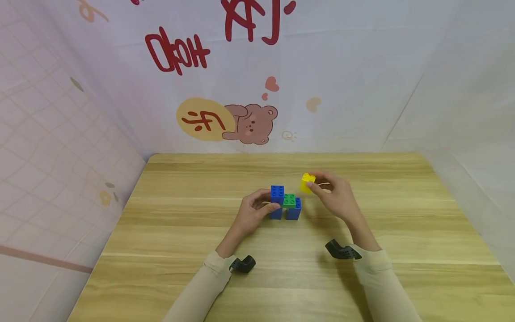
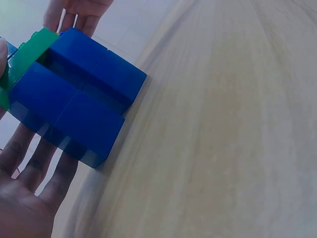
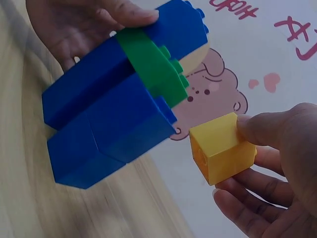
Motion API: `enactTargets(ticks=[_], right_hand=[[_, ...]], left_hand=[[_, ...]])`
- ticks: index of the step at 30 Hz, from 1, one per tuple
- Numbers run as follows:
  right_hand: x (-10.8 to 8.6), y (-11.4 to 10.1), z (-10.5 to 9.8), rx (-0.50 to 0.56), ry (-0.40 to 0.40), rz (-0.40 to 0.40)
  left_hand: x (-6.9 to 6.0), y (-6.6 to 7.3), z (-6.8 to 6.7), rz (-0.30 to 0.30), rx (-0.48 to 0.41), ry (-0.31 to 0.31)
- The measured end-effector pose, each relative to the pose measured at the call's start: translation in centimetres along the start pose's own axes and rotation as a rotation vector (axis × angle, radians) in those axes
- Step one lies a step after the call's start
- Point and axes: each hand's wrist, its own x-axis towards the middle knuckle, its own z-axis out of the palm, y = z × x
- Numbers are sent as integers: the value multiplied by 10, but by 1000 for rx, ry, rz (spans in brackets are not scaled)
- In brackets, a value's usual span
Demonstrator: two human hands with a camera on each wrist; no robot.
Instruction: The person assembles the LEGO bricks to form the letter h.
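On the table stands a small build of toy bricks: two columns of stacked blue bricks [image 3: 131,111] bridged by a green brick [image 1: 289,200]. One more blue brick [image 1: 277,191] sits on the green brick's left part. My left hand [image 1: 254,210] grips the left side of the build, its thumb near the green and upper blue bricks. In the left wrist view the columns' lower ends meet the table. My right hand [image 1: 335,196] pinches a yellow brick [image 3: 223,148] between thumb and fingers, raised to the right of the build and apart from it.
The wooden table [image 1: 181,268] reaches back to a white cloth backdrop [image 1: 342,67] printed with a bear and red characters. Cloth also hangs at both sides. Black mounts [image 1: 342,250] are worn at both wrists.
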Motion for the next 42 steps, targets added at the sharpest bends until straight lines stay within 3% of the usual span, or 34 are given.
enactTargets(ticks=[27, 42], right_hand=[[-4, -13, 13, 25, -50, -90], [-5, -21, 17, 90, 3, -126]], left_hand=[[0, 2, 1, 1, 5, -5], [0, -1, 0, 11, 12, -5]])
